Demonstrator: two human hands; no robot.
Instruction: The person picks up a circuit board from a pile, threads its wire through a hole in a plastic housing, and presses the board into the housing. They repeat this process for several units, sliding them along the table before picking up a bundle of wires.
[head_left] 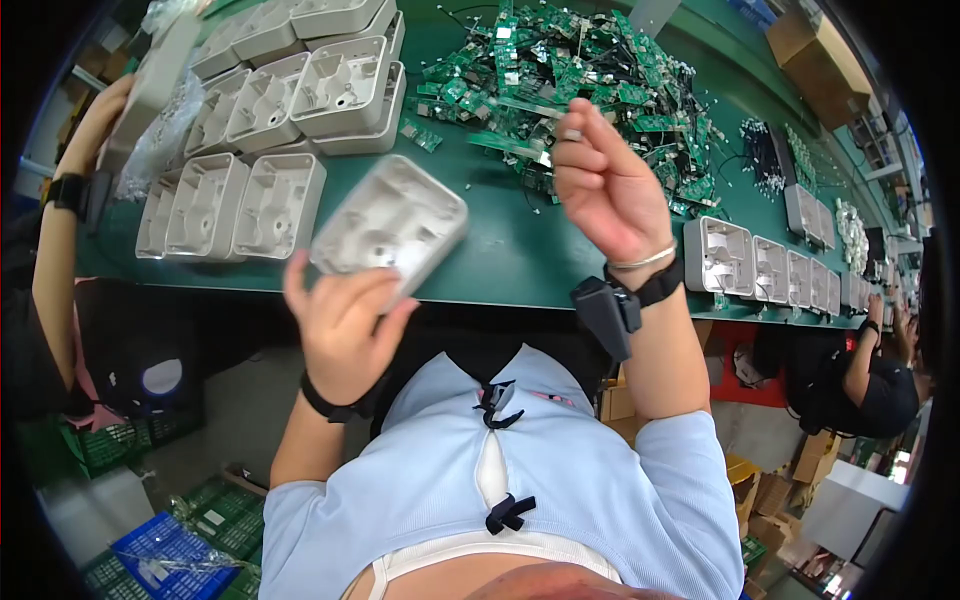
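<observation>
My left hand (345,325) grips the near edge of a whitish plastic housing (395,220), a shallow open tray with molded posts inside. The housing is tilted and a little blurred above the table's front edge. My right hand (610,185) is raised at the near side of a heap of green circuit boards (600,80), palm up with fingers curled together. Beside its fingertips lie long green boards (508,146); whether the fingers hold one of them is unclear. More whitish housings (278,205) stand to the left of my left hand, some of them stacked.
On the green table (490,260), a row of housings (720,255) runs along the right front edge. Black cables (763,155) lie beyond it. Another person's arm (60,230) reaches in at far left; a co-worker (855,375) sits at right. A cardboard box (820,65) stands at back right.
</observation>
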